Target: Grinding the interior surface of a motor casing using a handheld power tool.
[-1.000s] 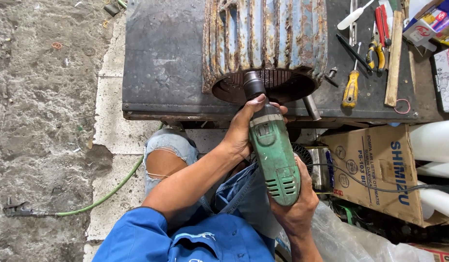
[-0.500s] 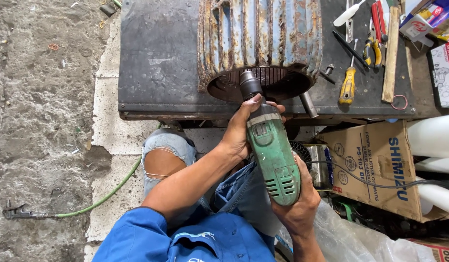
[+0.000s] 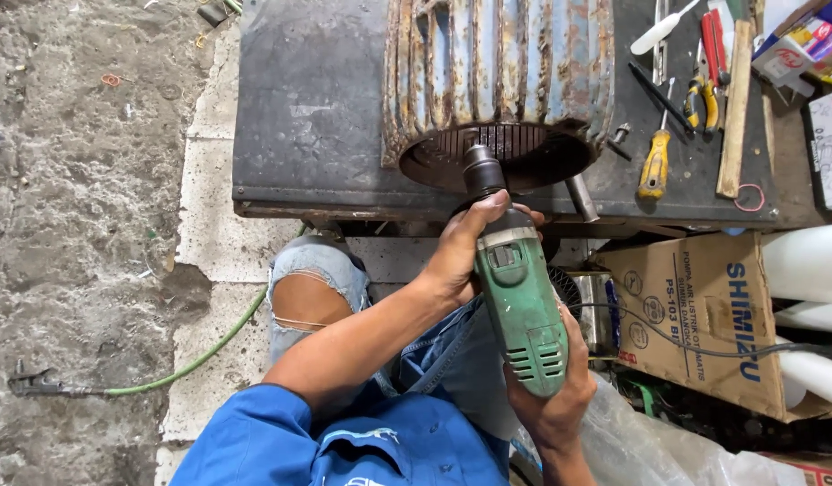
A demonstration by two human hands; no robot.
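My left hand (image 3: 461, 256) is wrapped around the front neck of the green power drill (image 3: 522, 310), thumb up against the metal collar just behind the chuck. My right hand (image 3: 560, 396) is closed on the rear of the drill body from underneath, fingers curled round the back end near the vent slots. So both hands are clamped on the tool. The drill points up and away from me, chuck end sitting at the open mouth of the rusty ribbed motor housing (image 3: 497, 63); whether the tip actually touches anything inside I can't tell, too dark in there.

The housing lies on its side on a dark metal workbench (image 3: 308, 108), open end facing me at the bench's near edge. A short metal rod (image 3: 581, 198) lies just beside the opening, to the right. Further right on the bench: yellow-handled screwdriver (image 3: 654, 162), red-handled pliers (image 3: 711, 54), a wooden stick (image 3: 734, 108).

Below the bench edge, my knee shows through torn jeans (image 3: 310, 292). A cardboard box (image 3: 704, 315) sits to the right w/ white tubes (image 3: 807, 265) next to it. A green cable (image 3: 191, 360) runs across the concrete floor (image 3: 74, 225) on the left, ending in a plug.
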